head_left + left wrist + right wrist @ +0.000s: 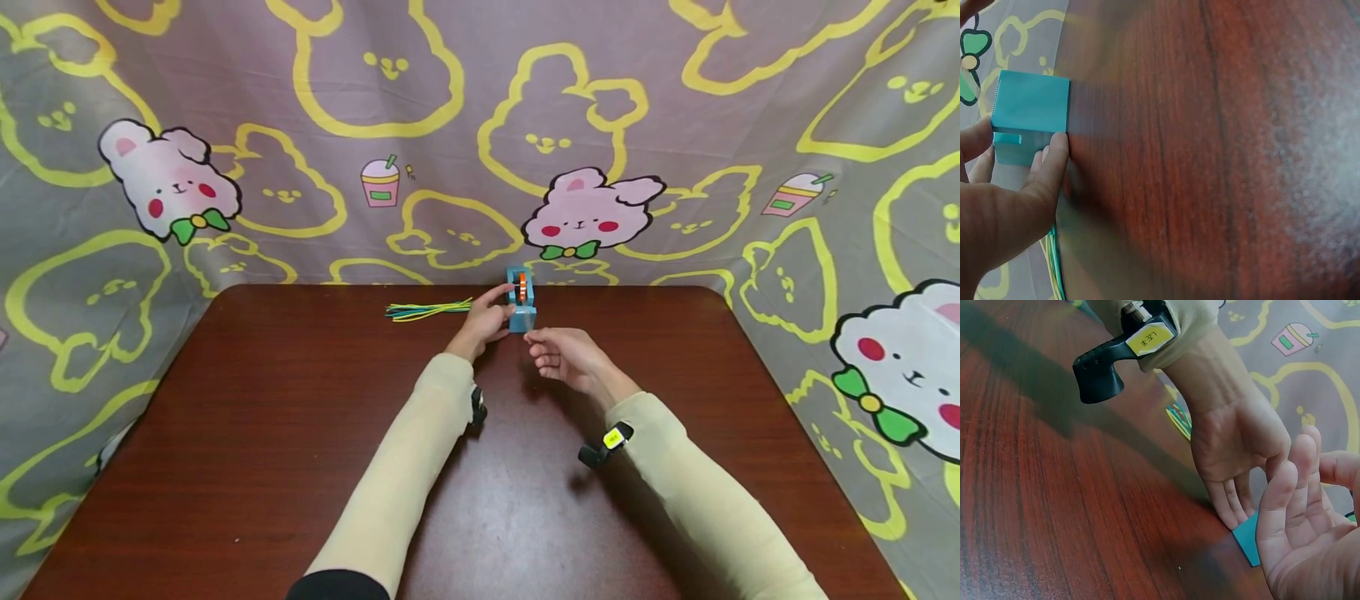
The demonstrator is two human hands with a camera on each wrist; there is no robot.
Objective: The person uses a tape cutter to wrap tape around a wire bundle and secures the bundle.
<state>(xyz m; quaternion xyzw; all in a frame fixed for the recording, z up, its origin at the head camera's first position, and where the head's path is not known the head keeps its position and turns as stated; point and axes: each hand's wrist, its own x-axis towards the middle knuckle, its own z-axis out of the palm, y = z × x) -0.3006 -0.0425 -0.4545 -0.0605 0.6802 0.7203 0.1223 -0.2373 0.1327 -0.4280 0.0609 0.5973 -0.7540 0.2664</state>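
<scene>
Teal plastic tape dispenser with orange core (1030,111): at reddish-brown wood-grain bench's (300,450) far edge. Right hand (567,356), nearest: angled inward, grip narrow, pinching transparent tape strip (528,323). Left hand (486,321), beyond: grip holding dispenser's left side, forefinger extended. Thin yellow-and-teal strands (427,310) lie leftward.

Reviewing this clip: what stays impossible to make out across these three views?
Strands: too thin to count, head view; cut off by the bottom edge, left wrist view.
Dispenser: mostly hidden behind the right hand, right wrist view.
Tape: its end is covered by the right hand's fingertips, head view.
</scene>
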